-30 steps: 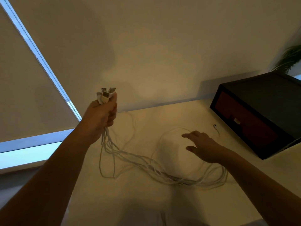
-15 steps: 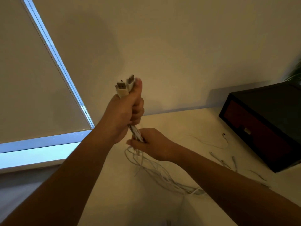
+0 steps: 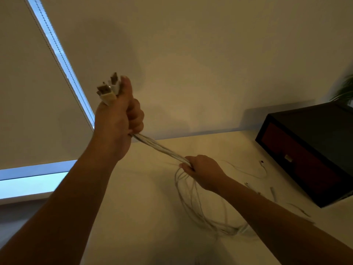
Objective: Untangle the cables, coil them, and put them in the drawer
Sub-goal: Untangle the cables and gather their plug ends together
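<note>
A pale desk [image 3: 137, 197] meets a plain wall. The raised left grip [image 3: 116, 121] clenches the plug ends of the white cables [image 3: 162, 150]. The right grip [image 3: 202, 170] grasps the taut bundle lower; loose loops lie on the desk. A dark drawer box [image 3: 305, 159] stands at far right.

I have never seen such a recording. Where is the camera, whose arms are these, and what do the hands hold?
No machine here: a person wears one wide-angle camera on the head, so it looks forward and down over their own arms. The left hand is raised and grips a bundle of white cables just below their USB plugs, which stick out above the fist. The right hand grips the same bundle lower down; the stretch between looks taut. The rest lies in loose loops on the pale table, with free ends near a dark drawer box, its drawer closed.
</note>
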The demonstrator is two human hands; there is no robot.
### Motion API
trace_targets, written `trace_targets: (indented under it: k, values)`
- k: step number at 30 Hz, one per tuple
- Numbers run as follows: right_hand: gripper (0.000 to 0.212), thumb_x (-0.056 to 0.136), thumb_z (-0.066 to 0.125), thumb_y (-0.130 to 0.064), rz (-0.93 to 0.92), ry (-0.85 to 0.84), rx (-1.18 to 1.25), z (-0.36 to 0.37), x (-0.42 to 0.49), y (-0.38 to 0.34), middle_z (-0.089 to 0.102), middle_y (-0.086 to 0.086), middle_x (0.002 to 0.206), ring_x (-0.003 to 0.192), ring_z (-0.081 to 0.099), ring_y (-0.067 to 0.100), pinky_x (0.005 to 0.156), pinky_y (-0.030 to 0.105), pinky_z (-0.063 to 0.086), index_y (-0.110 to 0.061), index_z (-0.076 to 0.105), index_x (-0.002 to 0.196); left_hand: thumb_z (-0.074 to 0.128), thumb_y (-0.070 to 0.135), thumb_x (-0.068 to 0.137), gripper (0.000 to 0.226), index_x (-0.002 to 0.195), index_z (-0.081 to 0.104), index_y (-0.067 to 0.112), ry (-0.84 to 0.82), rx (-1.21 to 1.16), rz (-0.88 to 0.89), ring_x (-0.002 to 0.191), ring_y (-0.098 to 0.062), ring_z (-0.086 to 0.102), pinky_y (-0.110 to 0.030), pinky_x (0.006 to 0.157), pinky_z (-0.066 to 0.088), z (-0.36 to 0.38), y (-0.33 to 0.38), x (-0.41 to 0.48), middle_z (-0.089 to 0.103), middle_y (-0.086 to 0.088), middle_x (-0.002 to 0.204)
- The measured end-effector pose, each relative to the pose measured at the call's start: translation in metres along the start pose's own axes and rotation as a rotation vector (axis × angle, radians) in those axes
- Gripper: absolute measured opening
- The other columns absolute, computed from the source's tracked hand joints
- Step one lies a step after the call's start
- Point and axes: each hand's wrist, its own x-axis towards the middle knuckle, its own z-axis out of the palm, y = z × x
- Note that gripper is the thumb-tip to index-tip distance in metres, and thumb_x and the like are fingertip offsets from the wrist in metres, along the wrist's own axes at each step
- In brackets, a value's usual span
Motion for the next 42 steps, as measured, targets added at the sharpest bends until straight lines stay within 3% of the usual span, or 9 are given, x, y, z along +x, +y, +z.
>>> trace_targets:
  k: [5,17,19,22,26,30,33,37,42]
  values:
    - [0.019,0.099,0.041,-0.039,0.117,-0.016,-0.117,0.005,-0.002,0.047,0.054,0.002,0.075,0.072,0.055,0.027,0.061,0.035,0.041,-0.025,0.049,0.090,0.044,0.049,0.097,0.054,0.065,0.011,0.021,0.062,-0.017,0.085,0.041,-0.009,0.010,-0.019,0.039,0.012,-0.012,0.027,0.008,0.013,0.006,0.049]
    - [0.028,0.099,0.042,-0.042,0.313,-0.129,-0.222,-0.008,-0.021,0.107,0.054,0.003,0.088,0.086,0.058,0.025,0.065,0.030,0.036,-0.019,0.056,0.095,0.042,0.052,0.097,0.054,0.062,0.014,0.021,0.113,-0.051,0.055,0.040,-0.008,0.011,-0.019,0.037,0.013,-0.027,0.018,0.008,0.013,0.006,0.050]
    - [0.038,0.092,0.050,-0.052,0.327,-0.183,-0.248,-0.010,-0.022,0.103,0.047,0.005,0.104,0.102,0.054,0.028,0.077,0.032,0.042,-0.019,0.056,0.110,0.043,0.053,0.096,0.055,0.061,0.014,0.021,0.096,-0.054,0.054,0.041,-0.008,0.011,-0.019,0.037,0.014,-0.021,0.012,0.006,0.013,0.006,0.050]
    - [0.084,0.075,0.066,-0.064,0.286,-0.238,-0.203,-0.022,-0.020,0.073,0.030,0.006,0.136,0.124,0.036,0.029,0.100,0.040,0.039,-0.028,0.032,0.143,0.042,0.052,0.096,0.055,0.059,0.016,0.021,0.073,-0.069,0.052,0.041,-0.008,0.011,-0.018,0.037,0.014,-0.014,0.009,0.007,0.014,0.006,0.049]
    - [0.102,0.068,0.073,-0.062,0.005,-0.031,0.027,-0.043,-0.009,0.005,0.018,0.000,0.147,0.135,0.024,0.024,0.109,0.042,0.029,-0.034,0.017,0.148,0.042,0.050,0.096,0.054,0.055,0.020,0.021,0.009,-0.097,0.025,0.038,-0.006,0.013,-0.016,0.037,0.015,-0.003,0.001,0.009,0.017,0.008,0.045]
    - [0.103,0.064,0.078,-0.059,-0.262,0.122,0.171,-0.047,0.007,-0.044,0.030,-0.002,0.142,0.123,0.034,0.018,0.104,0.044,0.038,-0.033,0.022,0.147,0.043,0.048,0.094,0.053,0.052,0.026,0.021,-0.029,-0.089,-0.009,0.036,-0.005,0.017,-0.014,0.035,0.019,0.008,-0.006,0.004,0.022,0.009,0.043]
    - [0.088,0.065,0.080,-0.053,-0.379,0.122,0.216,-0.043,0.018,-0.064,0.051,-0.001,0.122,0.101,0.046,0.007,0.089,0.025,0.044,-0.022,0.042,0.138,0.042,0.045,0.096,0.052,0.056,0.023,0.019,-0.040,-0.091,-0.007,0.036,-0.005,0.016,-0.015,0.036,0.017,0.013,-0.008,0.000,0.021,0.008,0.043]
    - [0.025,0.082,0.073,-0.037,-0.324,0.003,0.287,-0.036,0.027,-0.074,0.053,-0.013,0.072,0.063,0.050,0.002,0.058,0.014,0.038,-0.016,0.066,0.094,0.043,0.047,0.094,0.052,0.056,0.021,0.020,-0.067,-0.090,0.014,0.037,-0.006,0.014,-0.016,0.038,0.015,0.014,-0.004,-0.002,0.019,0.008,0.044]
    - [0.035,0.090,0.058,-0.046,-0.261,0.075,0.150,-0.023,0.028,-0.065,0.061,0.002,0.072,0.063,0.054,0.018,0.056,0.028,0.036,-0.012,0.061,0.081,0.043,0.048,0.093,0.052,0.056,0.020,0.020,-0.062,-0.078,0.024,0.037,-0.006,0.014,-0.015,0.037,0.017,0.010,-0.003,-0.002,0.018,0.008,0.044]
